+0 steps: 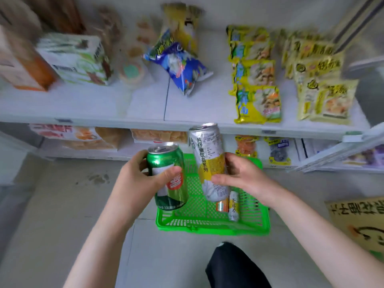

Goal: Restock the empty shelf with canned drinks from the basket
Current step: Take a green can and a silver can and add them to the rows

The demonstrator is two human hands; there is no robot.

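My left hand (137, 176) is wrapped round a green can (169, 179). My right hand (247, 177) grips a taller white-and-yellow can (207, 159). Both cans are side by side above the green basket (207, 226), just below the front edge of the shelf (124, 104). The shelf has a bare strip along its front, between a white box (76, 57) on the left and yellow packets (257, 100) on the right. A blue bag (182, 67) lies further back. An orange can (222, 205) and a slim white can (233, 206) lie in the basket, which sits on grey floor tiles (52, 204). My knee (232, 267) is near its close rim, and a cardboard sign (361, 221) is off to the right.
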